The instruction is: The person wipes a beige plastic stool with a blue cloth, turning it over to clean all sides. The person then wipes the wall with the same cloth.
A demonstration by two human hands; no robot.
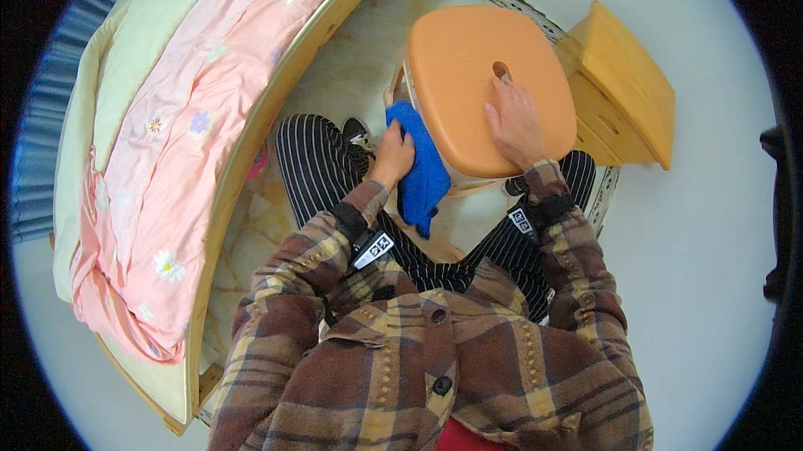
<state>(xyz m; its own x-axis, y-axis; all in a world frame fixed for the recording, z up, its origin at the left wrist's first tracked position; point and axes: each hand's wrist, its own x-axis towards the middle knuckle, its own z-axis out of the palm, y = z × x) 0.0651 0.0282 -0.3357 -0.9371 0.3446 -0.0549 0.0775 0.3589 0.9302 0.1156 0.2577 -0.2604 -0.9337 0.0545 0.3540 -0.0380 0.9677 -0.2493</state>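
Between my knees stands a stool with an orange plastic seat (pixel 464 75); one pale leg frame shows at its left side. My left hand (pixel 394 155) grips a blue cloth (pixel 421 169) against the left edge of the stool, and the cloth's lower end hangs free. On top of the seat rests my right hand (pixel 517 122), its fingertips at the small oval hole (pixel 500 70). Nothing shows in that hand, and the fingers lie close to the hole's rim. The stool's lower part is mostly hidden under the seat.
A wooden bed (pixel 251 131) with a pink flowered quilt (pixel 182 100) runs along the left. Behind the stool at the right is a wooden bedside cabinet (pixel 627 87). Marbled floor tiles (pixel 370 37) lie between them. A blue curtain (pixel 47 125) hangs at far left.
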